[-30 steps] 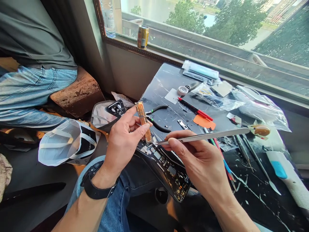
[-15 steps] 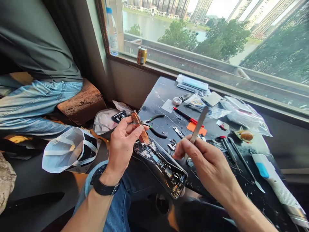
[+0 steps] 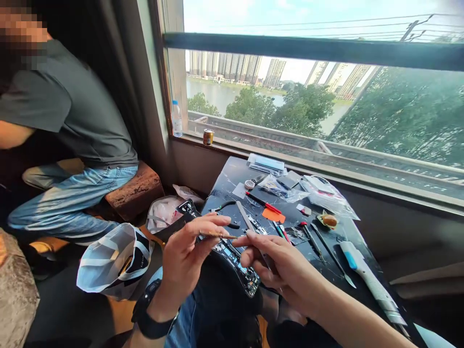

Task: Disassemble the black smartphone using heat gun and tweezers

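My left hand (image 3: 184,253) pinches a thin copper-coloured circuit board (image 3: 219,235), held nearly edge-on. My right hand (image 3: 281,263) grips a flat metal pry blade (image 3: 245,215), whose end sticks up past the fingers. The right fingertips are close to the board's right end; whether they touch it I cannot tell. Below both hands lies an opened black electronic device (image 3: 237,261) with exposed circuitry, partly covered by the hands. Black-handled pliers (image 3: 227,205) on the table are mostly hidden behind my left hand.
On the black table (image 3: 224,181) lie a red pen (image 3: 263,202), an orange card (image 3: 273,215), screwdrivers, plastic bags (image 3: 328,195) and a white handheld tool (image 3: 371,280). A white bag (image 3: 105,270) stands at the left. A seated person (image 3: 83,116) is beyond it.
My left hand has turned the copper-coloured board from face-on to edge-on. My right hand has moved left, close to the board, with the pry blade still in it. The view has tilted up.
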A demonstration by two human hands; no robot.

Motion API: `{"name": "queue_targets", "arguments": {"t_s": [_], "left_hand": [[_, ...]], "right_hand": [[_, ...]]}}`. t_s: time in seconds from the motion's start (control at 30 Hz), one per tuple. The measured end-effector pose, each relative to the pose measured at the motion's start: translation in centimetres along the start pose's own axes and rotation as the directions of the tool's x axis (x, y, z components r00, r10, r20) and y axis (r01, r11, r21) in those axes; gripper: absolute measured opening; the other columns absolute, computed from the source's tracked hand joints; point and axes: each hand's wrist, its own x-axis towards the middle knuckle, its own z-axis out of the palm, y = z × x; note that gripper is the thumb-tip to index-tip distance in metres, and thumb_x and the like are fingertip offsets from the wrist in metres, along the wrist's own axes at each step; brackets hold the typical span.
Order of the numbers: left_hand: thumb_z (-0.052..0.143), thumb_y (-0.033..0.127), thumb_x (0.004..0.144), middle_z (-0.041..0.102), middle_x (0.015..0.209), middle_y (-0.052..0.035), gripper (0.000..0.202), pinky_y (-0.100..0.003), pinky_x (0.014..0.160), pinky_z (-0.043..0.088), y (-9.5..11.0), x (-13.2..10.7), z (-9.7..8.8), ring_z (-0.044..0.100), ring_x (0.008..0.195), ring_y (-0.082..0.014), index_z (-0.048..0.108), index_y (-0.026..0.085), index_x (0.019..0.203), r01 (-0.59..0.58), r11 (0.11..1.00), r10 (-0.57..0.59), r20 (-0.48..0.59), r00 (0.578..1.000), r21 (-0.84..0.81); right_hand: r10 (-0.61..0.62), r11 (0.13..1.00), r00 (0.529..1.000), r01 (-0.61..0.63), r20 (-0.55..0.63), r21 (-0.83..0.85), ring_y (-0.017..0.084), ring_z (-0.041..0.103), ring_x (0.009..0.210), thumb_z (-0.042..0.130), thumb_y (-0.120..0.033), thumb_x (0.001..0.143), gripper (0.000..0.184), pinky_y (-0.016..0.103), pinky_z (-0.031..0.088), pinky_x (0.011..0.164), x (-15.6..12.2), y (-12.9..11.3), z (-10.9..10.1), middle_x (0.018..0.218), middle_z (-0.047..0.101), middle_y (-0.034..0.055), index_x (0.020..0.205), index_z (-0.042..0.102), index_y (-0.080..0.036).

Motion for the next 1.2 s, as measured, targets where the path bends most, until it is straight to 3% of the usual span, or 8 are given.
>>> {"name": "queue_targets", "arguments": {"t_s": [0.13, 0.2, 0.33, 0.43, 0.53, 0.7, 0.93, 1.2], "left_hand": [[0.068, 0.006, 0.096, 0.077, 0.132, 0.0021, 0.051, -0.05, 0.124, 0.044, 3.3, -1.5, -2.0, 0.072, 0.124, -0.0226, 0.073, 0.042, 0.131, -0.317, 0.893, 0.248, 0.241, 0.939, 0.318], [0.071, 0.006, 0.093, 0.072, 0.141, 0.0011, 0.053, -0.045, 0.12, 0.049, 4.6, -2.3, -3.1, 0.07, 0.129, -0.0243, 0.074, 0.043, 0.132, -0.319, 0.841, 0.227, 0.251, 0.941, 0.437], [0.075, 0.023, 0.095, 0.073, 0.14, -0.0017, 0.034, -0.036, 0.106, 0.06, 6.8, -3.6, -4.0, 0.073, 0.123, -0.0241, 0.077, 0.039, 0.125, 0.125, 0.906, -0.058, -0.173, 0.983, 0.404], [0.071, 0.04, 0.098, 0.081, 0.118, -0.0056, 0.027, -0.031, 0.086, 0.065, 8.4, -4.3, -4.3, 0.079, 0.099, -0.021, 0.075, 0.029, 0.123, 0.44, 0.896, -0.368, -0.45, 0.814, 0.064], [0.065, 0.054, 0.098, 0.08, 0.089, -0.0098, 0.041, -0.035, 0.069, 0.066, 9.8, -4.8, -4.8, 0.078, 0.076, -0.0239, 0.074, 0.016, 0.11, 0.563, 0.815, -0.565, -0.406, 0.718, -0.138], [0.074, 0.048, 0.094, 0.076, 0.075, -0.0073, 0.035, -0.026, 0.058, 0.06, 11.1, -4.9, -5.2, 0.074, 0.061, -0.0193, 0.067, 0.014, 0.093, 0.707, 0.704, -0.696, -0.262, 0.668, -0.068], [0.086, 0.048, 0.083, 0.075, 0.073, -0.0069, 0.041, -0.026, 0.055, 0.06, 11.6, -5.4, -6.3, 0.072, 0.058, -0.0184, 0.065, 0.014, 0.088, 0.714, 0.694, -0.7, -0.319, 0.638, -0.093], [0.092, 0.043, 0.075, 0.08, 0.1, -0.0127, 0.048, -0.029, 0.071, 0.065, 14.0, -5.0, -9.9, 0.077, 0.077, -0.0186, 0.062, 0.016, 0.101, 0.548, 0.836, -0.482, -0.531, 0.697, -0.04]], "right_hand": [[-0.084, 0.995, 0.987, 0.076, 0.139, 0.057, 0.004, 0.032, 0.049, 0.093, -0.056, 0.062, 0.05, 0.021, 0.009, 0.043, 0.9, -1.6, 2.5, 0.068, 0.062, -0.0004, 0.08, 0.072, -0.014], [-0.138, 0.99, 0.972, 0.127, 0.188, 0.067, 0.005, 0.039, 0.052, 0.095, -0.051, 0.061, 0.049, 0.02, 0.014, 0.044, 1.6, -2.2, 3.4, 0.066, 0.061, -0.0015, 0.084, 0.074, -0.014], [-0.262, 0.965, 0.937, 0.252, 0.23, 0.074, 0.01, 0.054, 0.061, 0.093, -0.048, 0.067, 0.043, 0.021, 0.033, 0.052, 2.7, -2.6, 4.7, 0.07, 0.066, -0.0005, 0.088, 0.077, -0.015], [-0.343, 0.939, 0.908, 0.338, 0.241, 0.061, 0.011, 0.058, 0.064, 0.09, -0.048, 0.072, 0.039, 0.025, 0.042, 0.061, 3.3, -2.6, 5.2, 0.075, 0.07, 0.0003, 0.089, 0.077, -0.016], [-0.388, 0.918, 0.887, 0.396, 0.251, 0.021, 0.012, 0.06, 0.065, 0.088, -0.048, 0.076, 0.038, 0.028, 0.045, 0.066, 3.8, -2.4, 5.5, 0.077, 0.072, 0.0005, 0.091, 0.078, -0.016], [-0.398, 0.903, 0.869, 0.427, 0.293, -0.04, 0.015, 0.062, 0.066, 0.083, -0.049, 0.08, 0.037, 0.03, 0.047, 0.068, 4.3, -1.9, 6.4, 0.076, 0.072, 0.0002, 0.096, 0.077, -0.017], [-0.348, 0.905, 0.874, 0.408, 0.34, -0.121, 0.019, 0.069, 0.069, 0.078, -0.065, 0.081, 0.057, 0.031, 0.049, 0.068, 4.8, -1.2, 7.5, 0.096, 0.081, 0.0079, 0.114, 0.078, -0.018], [-0.325, 0.877, 0.899, 0.403, 0.295, -0.262, 0.027, 0.071, 0.068, 0.076, -0.078, 0.072, 0.059, 0.036, 0.05, 0.062, 4.8, -1.3, 5.3, 0.087, 0.081, 0.0135, 0.085, 0.08, -0.021]]}}
